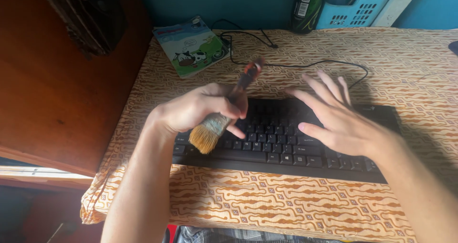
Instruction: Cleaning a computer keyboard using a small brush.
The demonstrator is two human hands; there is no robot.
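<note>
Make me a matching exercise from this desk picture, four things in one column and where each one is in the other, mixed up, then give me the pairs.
Things:
1. paintbrush
2. black keyboard
3. booklet with a cow picture
4. blue basket

Places:
A. at the back edge of the desk, against the wall
B. gripped in the left hand, bristles on the keys
C. far left corner of the patterned cloth
D. under the spread right hand

Pairs: 1-B, 2-D, 3-C, 4-A
</note>
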